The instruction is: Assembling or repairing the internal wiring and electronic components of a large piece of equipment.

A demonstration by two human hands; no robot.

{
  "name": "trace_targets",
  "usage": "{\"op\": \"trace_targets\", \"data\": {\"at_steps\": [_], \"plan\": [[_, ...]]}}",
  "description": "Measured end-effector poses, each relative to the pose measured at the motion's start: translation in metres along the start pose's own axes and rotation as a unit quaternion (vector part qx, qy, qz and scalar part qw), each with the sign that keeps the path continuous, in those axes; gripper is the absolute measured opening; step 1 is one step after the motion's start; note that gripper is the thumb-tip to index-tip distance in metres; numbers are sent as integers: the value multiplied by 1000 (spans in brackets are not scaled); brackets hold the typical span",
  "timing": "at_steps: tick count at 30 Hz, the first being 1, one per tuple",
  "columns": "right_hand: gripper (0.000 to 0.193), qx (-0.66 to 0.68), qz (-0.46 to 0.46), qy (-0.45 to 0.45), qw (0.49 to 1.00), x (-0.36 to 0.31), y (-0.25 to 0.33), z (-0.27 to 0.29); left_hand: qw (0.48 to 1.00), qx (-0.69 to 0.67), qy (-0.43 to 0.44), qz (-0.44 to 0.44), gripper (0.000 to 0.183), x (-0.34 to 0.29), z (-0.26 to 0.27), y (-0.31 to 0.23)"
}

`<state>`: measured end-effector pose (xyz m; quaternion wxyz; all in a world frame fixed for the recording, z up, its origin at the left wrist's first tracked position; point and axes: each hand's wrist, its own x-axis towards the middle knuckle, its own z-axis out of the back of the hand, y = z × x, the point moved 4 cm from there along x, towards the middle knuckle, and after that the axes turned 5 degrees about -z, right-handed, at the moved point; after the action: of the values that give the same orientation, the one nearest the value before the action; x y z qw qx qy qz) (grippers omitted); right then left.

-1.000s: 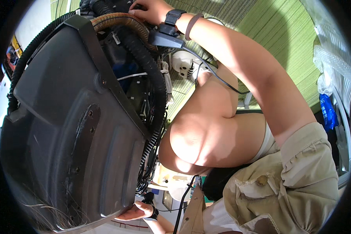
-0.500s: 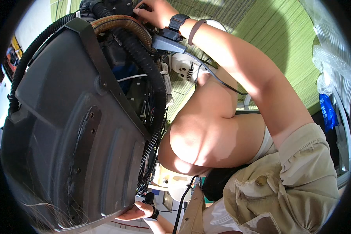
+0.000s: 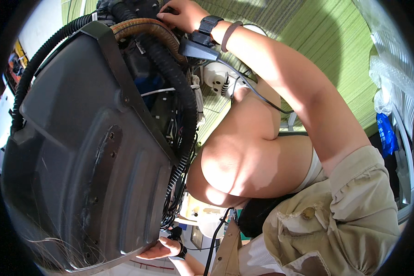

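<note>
A large black moulded cover (image 3: 73, 152) with raised ridges fills the left side. My left hand (image 3: 163, 249), low in the view, lies against the cover's bottom edge with its fingers stretched out flat; some fingertips go out of sight at the rim. At the top, my right hand (image 3: 181, 16) is bent round a small dark part beside the black mechanism (image 3: 140, 8), its fingers closed. What it holds there is mostly hidden. A black corrugated hose (image 3: 186, 103) and a brown wrapped hose (image 3: 142, 26) run just below and left of my right hand.
Bundled thin wires (image 3: 170, 209) hang along the cover's right edge. A grey device with a cable (image 3: 198, 49) sits on my right wrist. My bare legs (image 3: 244, 156) are close beside the cover. Bubble wrap (image 3: 391, 76) and a blue packet (image 3: 386, 133) lie far right on the green carpet (image 3: 340, 50) side.
The cover and hoses have shifted very slightly in the view. Both hands keep their places.
</note>
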<state>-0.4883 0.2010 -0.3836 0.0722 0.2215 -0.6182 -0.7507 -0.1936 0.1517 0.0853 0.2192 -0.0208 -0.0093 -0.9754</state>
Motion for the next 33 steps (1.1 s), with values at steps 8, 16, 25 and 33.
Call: {"op": "trace_targets", "data": {"at_steps": [8,16,25,33], "plan": [[29,22,-46,5,999,-5,-2,9,1000,14,11,-13,77,0,0,-1],[29,91,-70,43,992,-17,0,11,1000,5,5,-12,78,0,0,0],[25,394,-139,-72,906,-29,-13,39,1000,-13,-1,-2,76,-3,0,-1],[38,482,-236,6,844,-1,7,20,1000,-7,-4,16,79,-9,2,2]]}}
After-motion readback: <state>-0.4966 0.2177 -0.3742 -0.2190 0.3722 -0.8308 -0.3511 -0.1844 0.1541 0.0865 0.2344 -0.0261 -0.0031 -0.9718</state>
